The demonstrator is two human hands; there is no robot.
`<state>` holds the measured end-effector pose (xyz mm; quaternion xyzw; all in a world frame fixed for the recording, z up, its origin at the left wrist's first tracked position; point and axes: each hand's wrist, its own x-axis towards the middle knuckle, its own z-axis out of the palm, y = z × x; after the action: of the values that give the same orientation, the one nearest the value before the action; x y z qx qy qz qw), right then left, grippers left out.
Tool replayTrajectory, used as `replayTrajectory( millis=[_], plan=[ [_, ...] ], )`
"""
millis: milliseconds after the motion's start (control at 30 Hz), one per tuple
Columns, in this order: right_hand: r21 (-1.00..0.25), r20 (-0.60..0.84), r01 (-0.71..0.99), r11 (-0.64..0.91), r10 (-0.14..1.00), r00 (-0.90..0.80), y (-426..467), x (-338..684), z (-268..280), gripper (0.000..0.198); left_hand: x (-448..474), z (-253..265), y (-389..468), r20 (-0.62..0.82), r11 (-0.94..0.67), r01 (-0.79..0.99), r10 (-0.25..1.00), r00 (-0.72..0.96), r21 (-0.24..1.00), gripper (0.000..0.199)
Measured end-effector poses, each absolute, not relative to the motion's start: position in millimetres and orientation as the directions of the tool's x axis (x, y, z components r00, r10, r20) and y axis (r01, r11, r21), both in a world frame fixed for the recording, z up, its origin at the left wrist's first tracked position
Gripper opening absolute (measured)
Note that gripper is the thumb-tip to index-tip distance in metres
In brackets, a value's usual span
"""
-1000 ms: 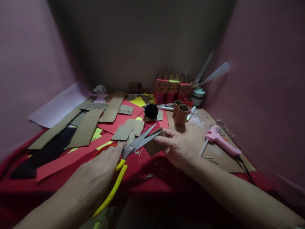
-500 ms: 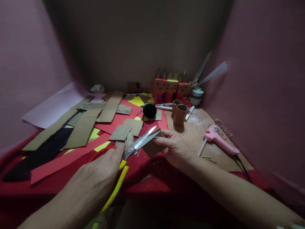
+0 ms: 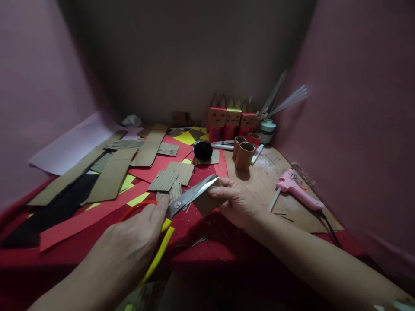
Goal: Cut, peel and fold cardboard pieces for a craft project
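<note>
My left hand [image 3: 139,235] grips a pair of scissors [image 3: 188,197] with red and yellow handles. The blades point up and to the right and lie along the edge of a small cardboard piece [image 3: 205,204]. My right hand [image 3: 238,201] pinches that piece between thumb and fingers, which hide its right side. Small corrugated cardboard squares [image 3: 164,180] lie just beyond the scissors, and a black yarn ball [image 3: 203,151] sits farther back.
A pink glue gun [image 3: 296,189] lies on a cardboard sheet [image 3: 266,181] at right, near cardboard tubes [image 3: 244,156]. Box-shaped figures with faces [image 3: 229,117] stand behind, beside a lidded jar [image 3: 266,131]. Cardboard strips [image 3: 112,175] and red paper [image 3: 94,216] cover the left side.
The scissor blades have closed together somewhat along the edge of the cardboard piece. Both hands stay in nearly the same place.
</note>
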<state>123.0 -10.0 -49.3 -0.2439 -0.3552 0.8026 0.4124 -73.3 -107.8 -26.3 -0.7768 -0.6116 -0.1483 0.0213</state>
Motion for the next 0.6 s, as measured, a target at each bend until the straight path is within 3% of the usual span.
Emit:
replayTrajectory(
  millis=[67,133,600],
  plan=[
    [-0.774,-0.104,-0.484,-0.408,0.836,-0.539,-9.4,123.0,-50.7,0.018,-73.7,-25.9,-108.4,0.179,-0.278,0.959,0.942,0.282,-0.051,0.057],
    [-0.778,-0.098,-0.484,-0.402,0.837,-0.539,-8.8,123.0,-52.2,0.019,-73.8,-25.6,-109.1,0.154,-0.291,0.951,0.940,0.305,-0.108,0.058],
    [-0.804,-0.098,-0.453,-0.385,0.837,-0.538,-9.5,123.4,-50.2,0.020,-78.4,-24.8,-105.7,0.169,-0.282,0.948,0.937,0.305,-0.148,0.046]
  ],
)
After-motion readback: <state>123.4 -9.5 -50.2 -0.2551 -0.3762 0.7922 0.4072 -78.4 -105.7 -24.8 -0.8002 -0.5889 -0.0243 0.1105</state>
